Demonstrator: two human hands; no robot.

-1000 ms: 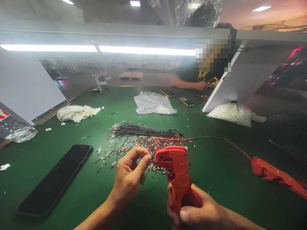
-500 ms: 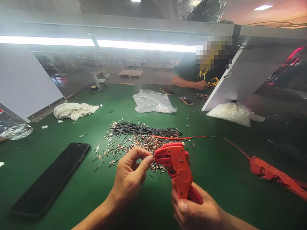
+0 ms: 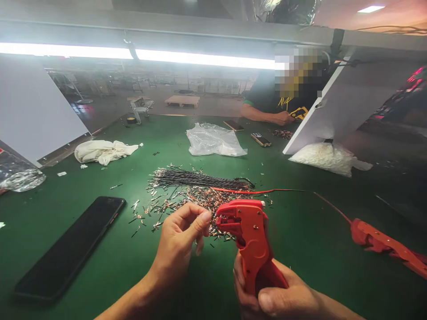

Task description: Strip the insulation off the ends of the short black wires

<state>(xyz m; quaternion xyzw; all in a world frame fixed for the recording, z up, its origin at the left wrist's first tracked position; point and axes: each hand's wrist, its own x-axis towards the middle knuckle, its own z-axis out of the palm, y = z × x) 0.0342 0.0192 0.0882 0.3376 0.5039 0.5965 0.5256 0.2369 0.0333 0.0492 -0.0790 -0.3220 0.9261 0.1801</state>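
Bright tube light (image 3: 200, 58) overhead, hazy glare; wide-angle bending at edges; corners dim.

This is a factory assembly floor, a wire-cutting bench by the look of it. Everything centres on the long green worktable (image 3: 100, 178). A tube light (image 3: 200, 58) hangs low above it. A bundle of black wires (image 3: 200, 180) and a scatter of stripped offcuts (image 3: 196, 200) lie at its middle. A red wire stripper (image 3: 248, 231) is held over its near edge. A bag of what may be small white parts (image 3: 320, 158) sits toward its right side. Another worker's hand (image 3: 283, 118) is busy at its far side, and beyond that a pallet (image 3: 183, 101) stands on open floor.
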